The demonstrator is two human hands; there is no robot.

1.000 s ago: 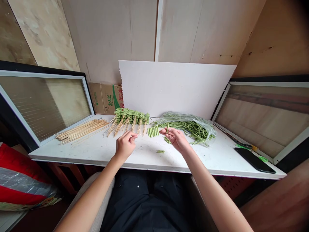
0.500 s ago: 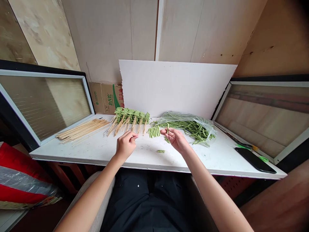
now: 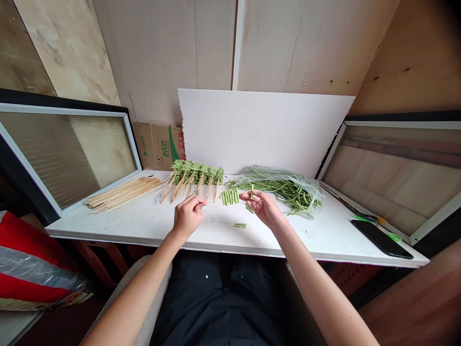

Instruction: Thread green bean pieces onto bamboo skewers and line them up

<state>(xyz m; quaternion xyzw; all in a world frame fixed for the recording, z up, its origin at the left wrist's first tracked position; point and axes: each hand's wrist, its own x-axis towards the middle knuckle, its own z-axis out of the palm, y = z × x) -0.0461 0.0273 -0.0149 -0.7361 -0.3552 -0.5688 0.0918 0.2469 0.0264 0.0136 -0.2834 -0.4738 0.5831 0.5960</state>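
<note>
Pinched in my left hand (image 3: 188,216) is the bare end of a bamboo skewer (image 3: 213,200), pointing right. Several short pieces of green bean (image 3: 230,196) are threaded side by side on its far part, held above the table. My right hand (image 3: 262,206) is closed on a single cut bean piece (image 3: 252,191), upright between the fingertips, just right of the threaded row. Below, a few loose bean pieces (image 3: 240,225) lie on the white table (image 3: 144,225); others are partly hidden behind my right hand.
Bare skewers (image 3: 124,193) lie at the left. Filled bean skewers (image 3: 197,172) are stacked at the back, by a cardboard box (image 3: 154,144). Long beans (image 3: 288,192) spill from a clear plastic bag (image 3: 313,190) at right. A black phone (image 3: 382,239) lies near the right edge.
Almost nothing differs. The bean piece in my right hand has shifted very slightly to the right; my left hand and the skewer keep their place.
</note>
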